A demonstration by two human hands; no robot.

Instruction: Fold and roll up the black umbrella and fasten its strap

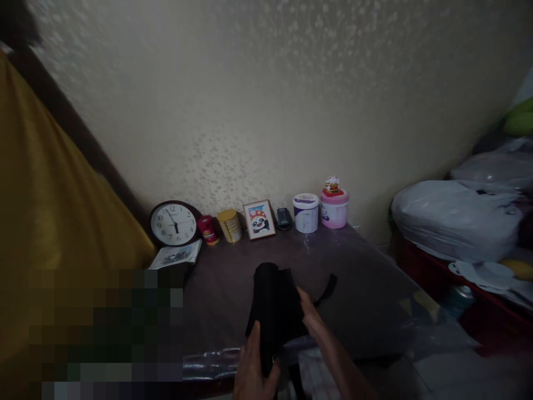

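My left hand (252, 364), half-curled, grips the black bundle (270, 305) (likely light, soft cloth, best held by both sides); my right hand (307, 308) touches it, its closure hidden.

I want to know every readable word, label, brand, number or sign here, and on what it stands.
"12", "2", "6", "7": clock; its other numerals are less clear.
Too small or blurred to read: marks on the red can, white tub, pink tub, framed picture and printed paper.
No text shows on the black item.
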